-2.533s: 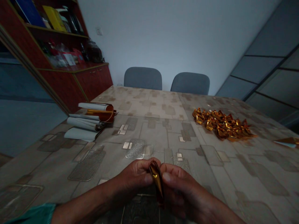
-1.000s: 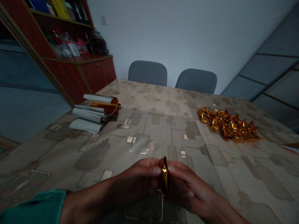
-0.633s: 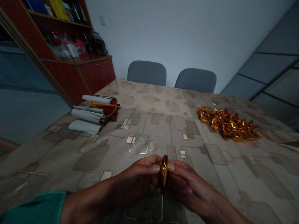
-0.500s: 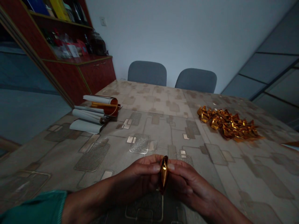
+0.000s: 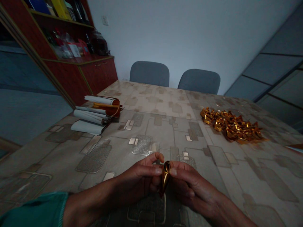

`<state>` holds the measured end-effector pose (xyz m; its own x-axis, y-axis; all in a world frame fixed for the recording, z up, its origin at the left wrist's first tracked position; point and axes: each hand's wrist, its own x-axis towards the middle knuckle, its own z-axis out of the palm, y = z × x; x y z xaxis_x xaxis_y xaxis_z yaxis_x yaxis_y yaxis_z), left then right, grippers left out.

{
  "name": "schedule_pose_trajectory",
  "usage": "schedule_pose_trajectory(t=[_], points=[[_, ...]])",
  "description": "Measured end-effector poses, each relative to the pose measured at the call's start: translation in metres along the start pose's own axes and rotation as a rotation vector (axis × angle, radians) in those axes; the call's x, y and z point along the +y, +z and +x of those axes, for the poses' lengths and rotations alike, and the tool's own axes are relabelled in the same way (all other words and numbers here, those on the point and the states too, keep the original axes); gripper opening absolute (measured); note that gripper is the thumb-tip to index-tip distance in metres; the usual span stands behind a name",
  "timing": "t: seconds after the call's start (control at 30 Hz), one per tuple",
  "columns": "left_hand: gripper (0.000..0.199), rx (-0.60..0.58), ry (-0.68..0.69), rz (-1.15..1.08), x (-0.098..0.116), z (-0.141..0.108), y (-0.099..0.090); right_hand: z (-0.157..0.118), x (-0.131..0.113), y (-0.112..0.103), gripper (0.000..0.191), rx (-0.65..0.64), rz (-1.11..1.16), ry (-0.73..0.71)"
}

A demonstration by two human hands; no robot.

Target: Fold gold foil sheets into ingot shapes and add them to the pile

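A folded piece of gold foil stands between my hands, low on the near side of the patterned table. My left hand pinches its left side between thumb and fingers, with the index finger raised. My right hand grips the other side with thumb and fingers. The foil's lower end is partly hidden behind my fingers. Farther off on the right lies a heap of similar crumpled gold foil pieces, out of reach of both hands.
At the table's far left lie rolled white papers beside a red-orange foil roll. A brown-edged sheet pokes in at the right edge. Two grey chairs stand beyond the table, and a red cabinet stands at the left.
My left index finger has lifted off the foil, and the foil now leans slightly and looks more creased. Over the longer span, the view has tilted and my hands have come closer together.
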<state>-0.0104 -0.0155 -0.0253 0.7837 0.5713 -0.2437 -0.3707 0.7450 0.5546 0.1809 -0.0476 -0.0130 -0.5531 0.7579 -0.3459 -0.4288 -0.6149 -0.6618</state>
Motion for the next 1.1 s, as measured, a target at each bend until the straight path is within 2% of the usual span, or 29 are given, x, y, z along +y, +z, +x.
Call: schedule_pose_trajectory(t=[0.07,0.3,0.53,0.73,0.97,1.1], points=[[0.016,-0.008,-0.001,0.024,-0.0004,0.0000,-0.0006,0.0006,-0.0001,0.0009,0.027,0.007,0.006,-0.012],[0.014,0.021,0.003,0.037,-0.0023,0.0005,-0.0042,0.0042,0.0046,0.0008,0.031,0.015,0.083,-0.037],[0.015,0.017,-0.008,0.010,-0.0009,0.0001,-0.0015,0.0024,0.0032,0.0001,0.043,0.024,-0.001,-0.035],[0.016,-0.007,0.007,0.036,-0.0004,-0.0002,0.0010,0.0014,0.0026,0.0029,0.040,0.066,-0.026,-0.071],[0.029,-0.015,0.154,0.163,-0.0038,0.0015,0.0051,0.0025,0.0030,0.0050,0.045,0.071,-0.069,-0.088],[0.031,0.029,0.204,0.239,-0.0075,0.0037,0.0054,0.0033,0.0035,0.0048,0.044,0.072,-0.086,-0.081]])
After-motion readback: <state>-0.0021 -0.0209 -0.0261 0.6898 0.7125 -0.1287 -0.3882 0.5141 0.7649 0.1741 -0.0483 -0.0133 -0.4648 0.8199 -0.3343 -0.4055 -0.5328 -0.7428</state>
